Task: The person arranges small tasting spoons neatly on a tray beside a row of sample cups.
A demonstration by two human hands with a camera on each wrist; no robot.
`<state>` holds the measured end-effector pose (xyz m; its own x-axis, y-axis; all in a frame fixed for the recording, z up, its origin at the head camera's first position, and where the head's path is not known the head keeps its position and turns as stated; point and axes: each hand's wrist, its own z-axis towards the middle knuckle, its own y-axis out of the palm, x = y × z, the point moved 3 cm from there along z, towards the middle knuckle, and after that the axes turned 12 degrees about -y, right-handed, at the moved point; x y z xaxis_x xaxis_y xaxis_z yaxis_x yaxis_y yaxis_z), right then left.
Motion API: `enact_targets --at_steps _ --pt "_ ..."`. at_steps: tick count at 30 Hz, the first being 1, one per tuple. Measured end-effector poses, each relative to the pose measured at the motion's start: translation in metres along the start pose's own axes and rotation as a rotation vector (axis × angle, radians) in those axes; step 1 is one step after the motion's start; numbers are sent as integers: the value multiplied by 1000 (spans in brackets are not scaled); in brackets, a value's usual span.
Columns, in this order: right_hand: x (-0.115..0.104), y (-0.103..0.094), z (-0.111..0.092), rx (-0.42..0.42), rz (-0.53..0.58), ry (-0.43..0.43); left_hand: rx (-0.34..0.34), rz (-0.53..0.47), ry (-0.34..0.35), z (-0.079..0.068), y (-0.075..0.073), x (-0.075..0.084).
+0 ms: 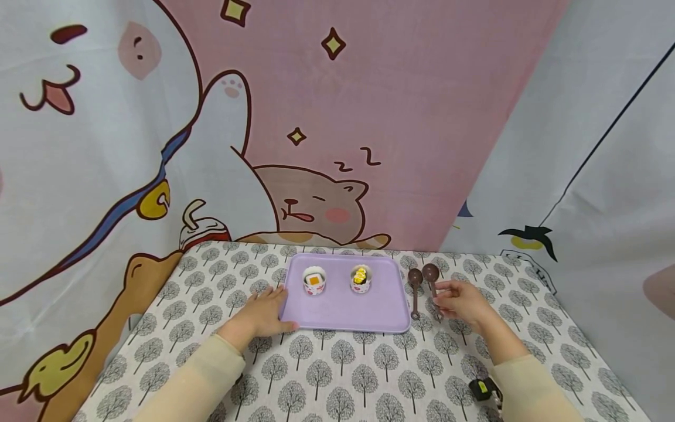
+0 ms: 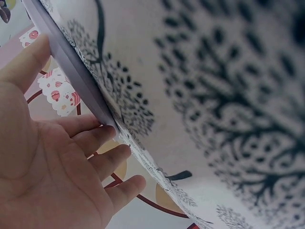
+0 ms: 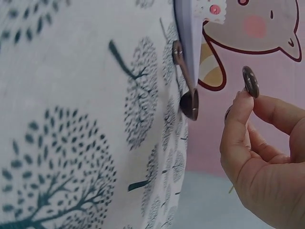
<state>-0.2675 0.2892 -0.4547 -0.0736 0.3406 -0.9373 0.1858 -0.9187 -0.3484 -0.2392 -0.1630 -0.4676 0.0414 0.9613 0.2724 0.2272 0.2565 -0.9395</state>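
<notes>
A lilac tray [image 1: 343, 319] lies on the table. My left hand [image 1: 261, 313] is at its left edge; in the left wrist view the thumb lies along the rim and the other fingers stretch out loosely. On the tray stand two small patterned paper cups, the left cup [image 1: 314, 288] with a white and orange filling, the right cup [image 1: 361, 288] with a yellow and black one. Right of the tray, my right hand [image 1: 460, 300] pinches the handle of a brown spoon [image 1: 430, 272]. Its ring end [image 3: 250, 82] shows above the fingertips. A second brown spoon [image 1: 415, 276] lies between tray and hand.
The tablecloth [image 1: 316, 375] is white with a grey tree print. Behind the table hangs a cartoon curtain [image 1: 401, 117] with a sleeping bear, and a pale curtain [image 1: 606, 176] borders the right side. A small black device [image 1: 481, 388] sits by the right wrist.
</notes>
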Motion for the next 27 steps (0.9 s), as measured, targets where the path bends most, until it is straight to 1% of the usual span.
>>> enact_targets --at_steps 11,20,23,27 --pt "-19 8 -3 -24 26 -27 1 5 1 2 2 -1" --pt "-31 16 -2 -33 40 -30 3 6 -3 3 2 -2" --pt "-33 18 -1 -30 53 -28 4 10 -1 4 3 -2" --pt "-38 22 0 -34 81 -48 2 8 1 4 4 -2"
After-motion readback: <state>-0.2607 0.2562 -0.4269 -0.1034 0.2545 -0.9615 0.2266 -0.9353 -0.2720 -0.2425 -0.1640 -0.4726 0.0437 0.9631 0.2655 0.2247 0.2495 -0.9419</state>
